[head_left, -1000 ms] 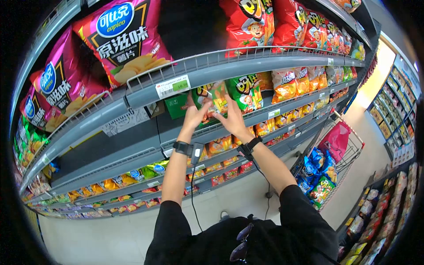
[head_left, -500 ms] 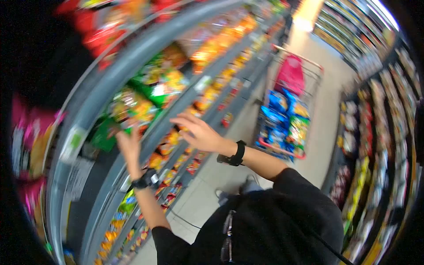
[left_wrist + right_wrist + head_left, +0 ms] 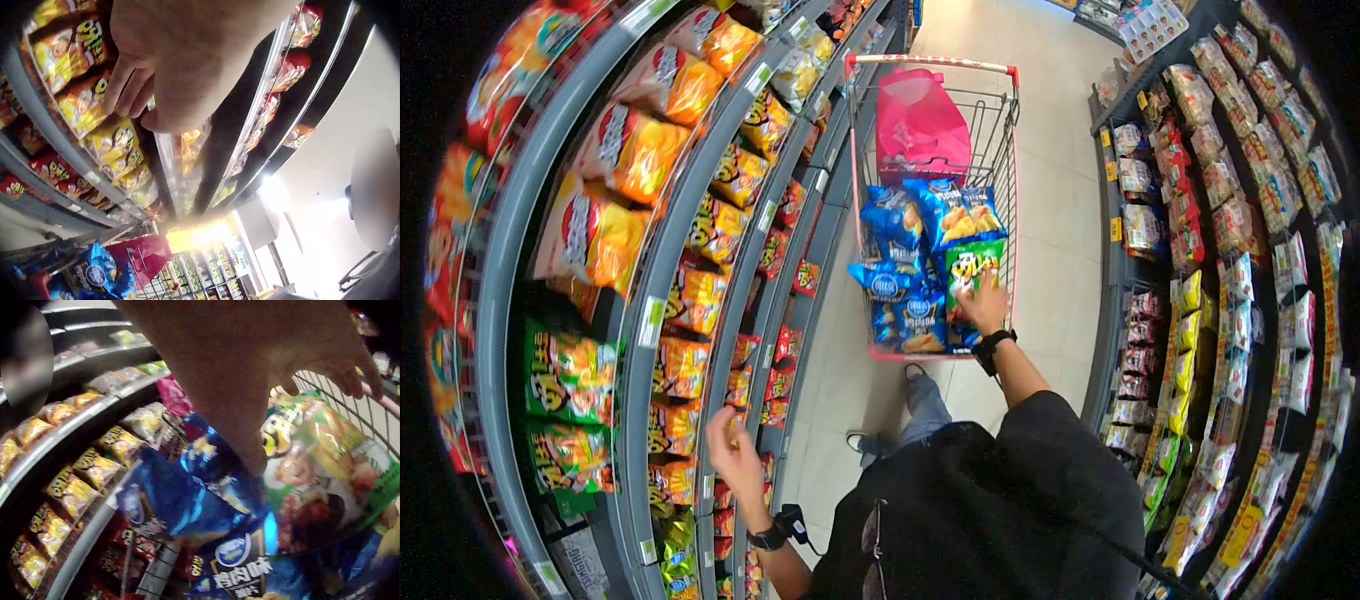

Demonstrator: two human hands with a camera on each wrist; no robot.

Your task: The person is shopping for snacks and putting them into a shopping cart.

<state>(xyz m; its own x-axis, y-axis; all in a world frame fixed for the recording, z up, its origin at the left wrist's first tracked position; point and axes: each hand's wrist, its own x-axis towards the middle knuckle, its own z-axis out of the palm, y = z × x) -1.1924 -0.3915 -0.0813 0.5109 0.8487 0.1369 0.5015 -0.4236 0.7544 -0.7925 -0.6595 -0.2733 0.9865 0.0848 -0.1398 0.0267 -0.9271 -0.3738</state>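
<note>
In the head view my right hand [image 3: 985, 302] is over the shopping cart, gripping a green bag of chips [image 3: 974, 262]. The right wrist view has the thumb at the left side of this green bag [image 3: 312, 481] and the fingers bent over its top. Several blue chip bags [image 3: 920, 310] lie beside and under it. My left hand [image 3: 736, 458] hangs in front of the snack shelves with loosely bent fingers, holding nothing. The left wrist view shows that hand [image 3: 169, 75] overlapping the rows of yellow and orange snack bags [image 3: 81, 106].
A pink bag [image 3: 920, 120] sits at the cart's far end, inside the wire sides of the cart [image 3: 1012, 170]. Tall snack shelves [image 3: 635, 330] line the left, with green bags [image 3: 565, 375] on an upper tier. More stocked racks [image 3: 1240, 300] stand right across the tiled aisle [image 3: 1050, 250].
Both hands have left the green bags on the shelf. My view and body turned right toward the cart; the right hand moved onto the green bag there, while the left hand drew back from the shelf.
</note>
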